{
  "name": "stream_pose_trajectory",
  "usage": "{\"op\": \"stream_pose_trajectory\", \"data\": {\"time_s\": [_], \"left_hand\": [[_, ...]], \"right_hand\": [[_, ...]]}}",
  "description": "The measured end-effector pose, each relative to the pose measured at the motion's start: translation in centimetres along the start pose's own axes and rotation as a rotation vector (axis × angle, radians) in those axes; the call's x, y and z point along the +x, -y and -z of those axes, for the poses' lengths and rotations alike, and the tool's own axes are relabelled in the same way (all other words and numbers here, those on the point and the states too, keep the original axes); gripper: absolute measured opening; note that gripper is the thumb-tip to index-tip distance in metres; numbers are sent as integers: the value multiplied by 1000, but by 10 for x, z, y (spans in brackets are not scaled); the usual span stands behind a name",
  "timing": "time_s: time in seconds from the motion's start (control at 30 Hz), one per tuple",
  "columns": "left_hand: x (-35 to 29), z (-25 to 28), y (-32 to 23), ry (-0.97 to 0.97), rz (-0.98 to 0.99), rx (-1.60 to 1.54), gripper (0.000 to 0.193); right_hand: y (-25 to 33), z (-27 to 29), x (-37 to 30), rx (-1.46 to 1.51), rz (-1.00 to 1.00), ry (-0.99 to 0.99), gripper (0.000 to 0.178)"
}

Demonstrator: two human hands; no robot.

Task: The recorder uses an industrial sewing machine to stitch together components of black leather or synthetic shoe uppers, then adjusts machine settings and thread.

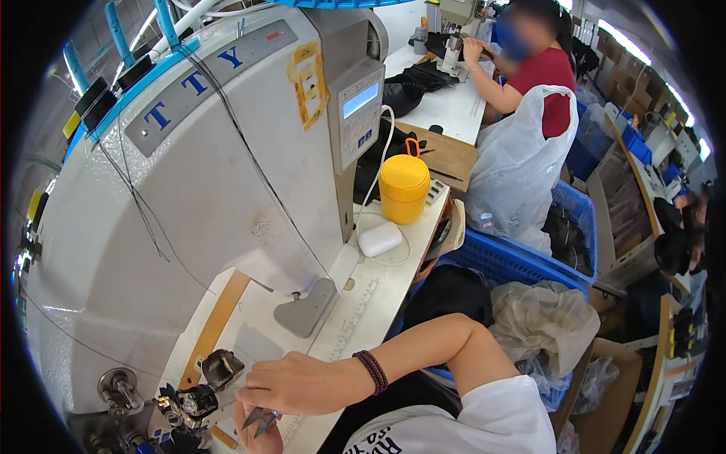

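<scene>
My right hand [297, 384], with a dark beaded bracelet on its wrist, is closed in front of the sewing machine's metal head parts [198, 402]. Thread snips [266, 424] stick out below its palm, blades apart and pointing down. Close beneath is my left hand [261, 439], its curled fingers partly covered by the right hand. The fingertips of both hands meet; anything pinched there is too small to make out. Beside the fingers is a dark, block-shaped piece [222, 368]. The large white sewing machine [204, 181] fills the left side, dark threads running down it.
On the white table [378, 303] are a grey lever-like plate [306, 309], a white charger-like case [380, 239] and a yellow lidded container [404, 189]. To the right stand blue crates [522, 261] with plastic bags [522, 166]. Another person [541, 76] works at a machine beyond.
</scene>
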State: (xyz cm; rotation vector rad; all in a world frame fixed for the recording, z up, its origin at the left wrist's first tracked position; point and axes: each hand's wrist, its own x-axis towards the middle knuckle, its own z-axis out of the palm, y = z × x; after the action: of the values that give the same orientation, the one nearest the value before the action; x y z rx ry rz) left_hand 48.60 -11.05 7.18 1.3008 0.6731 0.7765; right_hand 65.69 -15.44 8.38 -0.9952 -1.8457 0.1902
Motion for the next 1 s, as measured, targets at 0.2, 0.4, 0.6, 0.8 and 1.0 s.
{"op": "stream_pose_trajectory", "data": {"time_s": [0.2,0.4,0.6,0.8,1.0], "left_hand": [[-6,4,-1,70,39,-102,31],[-13,-2,9,99,36,-150,25],[-22,-2,10,174,62,-394,18],[-22,3,39,207,337,-617,21],[-29,18,67,137,457,-712,20]], "right_hand": [[0,2,4,-32,59,18,27],[5,27,21,-209,161,-342,44],[27,38,63,-343,233,-660,43],[35,48,72,-88,268,-664,40],[43,40,80,-123,235,-577,39]]}}
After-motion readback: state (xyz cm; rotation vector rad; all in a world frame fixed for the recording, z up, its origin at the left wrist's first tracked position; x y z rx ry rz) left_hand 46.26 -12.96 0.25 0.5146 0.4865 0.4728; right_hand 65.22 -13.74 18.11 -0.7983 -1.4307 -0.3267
